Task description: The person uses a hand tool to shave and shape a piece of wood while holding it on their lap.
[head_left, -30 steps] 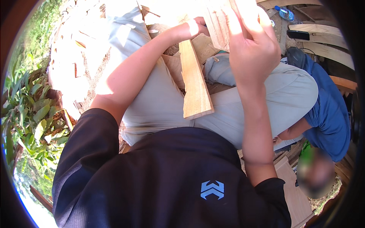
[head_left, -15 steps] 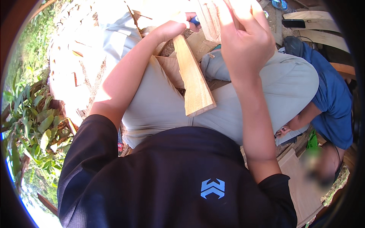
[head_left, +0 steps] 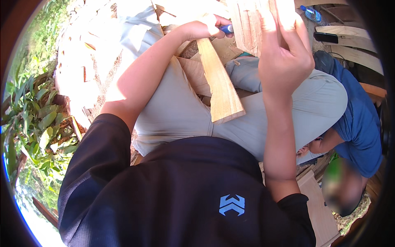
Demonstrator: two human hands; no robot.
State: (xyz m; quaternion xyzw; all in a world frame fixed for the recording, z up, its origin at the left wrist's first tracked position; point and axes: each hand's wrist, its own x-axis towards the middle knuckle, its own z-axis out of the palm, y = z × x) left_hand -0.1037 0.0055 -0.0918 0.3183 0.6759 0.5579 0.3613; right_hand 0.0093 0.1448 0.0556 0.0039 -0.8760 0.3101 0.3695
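Note:
Near the top middle, my left hand [head_left: 210, 28] is closed round a tool with a blue handle [head_left: 226, 29]. Only the handle's end shows, so I cannot make out the tool's kind. To its right, my right hand [head_left: 288, 57] grips a piece of wood [head_left: 247, 31] with a rough, grooved face. Bright sunlight washes out the upper part of that wood and my fingertips. A narrow wooden board [head_left: 220, 88] with one uneven edge lies across my lap, below my left hand.
A co-worker in a blue shirt [head_left: 357, 111] bends close on my right. A black phone [head_left: 326, 38] and a water bottle [head_left: 311, 14] lie at the upper right. Flat boards [head_left: 319, 210] lie at the lower right; leafy plants [head_left: 45, 123] grow at the left.
The whole view has shifted slightly, moving my hands and lap rightward in the picture. The piece in my right hand shows more of its broad face. Both hands keep their hold.

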